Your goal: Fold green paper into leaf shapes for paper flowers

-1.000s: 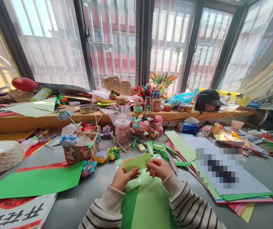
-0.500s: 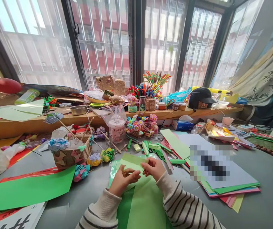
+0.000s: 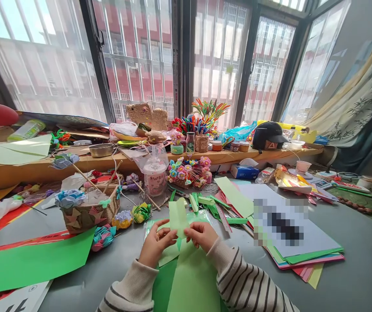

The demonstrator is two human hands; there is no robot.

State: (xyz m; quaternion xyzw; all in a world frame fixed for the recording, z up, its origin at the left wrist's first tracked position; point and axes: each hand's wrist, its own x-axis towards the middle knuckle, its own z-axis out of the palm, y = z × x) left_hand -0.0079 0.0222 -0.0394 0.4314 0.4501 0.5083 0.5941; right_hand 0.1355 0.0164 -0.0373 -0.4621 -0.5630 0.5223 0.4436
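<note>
A small light green strip of paper (image 3: 178,216) stands nearly upright between my two hands, its lower end pinched from both sides. My left hand (image 3: 157,242) has its thumb and fingers closed on the strip's left edge. On the right edge, the thumb and forefinger of my right hand (image 3: 202,236) grip it. Below my hands lies a long light green sheet (image 3: 194,279) on top of a darker green sheet (image 3: 164,284). Another light green piece (image 3: 169,255) lies under my left hand. Behind the strip, cut green paper strips (image 3: 207,200) lie in a loose heap.
A stack of coloured paper (image 3: 298,255) lies to the right, a ruler (image 3: 224,220) beside it. At left are a bright green sheet (image 3: 36,260) and a basket with paper flowers (image 3: 85,214). A plastic cup (image 3: 155,180) stands behind, before the crowded wooden ledge (image 3: 72,167).
The light green strip has turned from lying crosswise to standing nearly upright. Both my hands have moved slightly left in the picture, and the view has shifted a little to the right.
</note>
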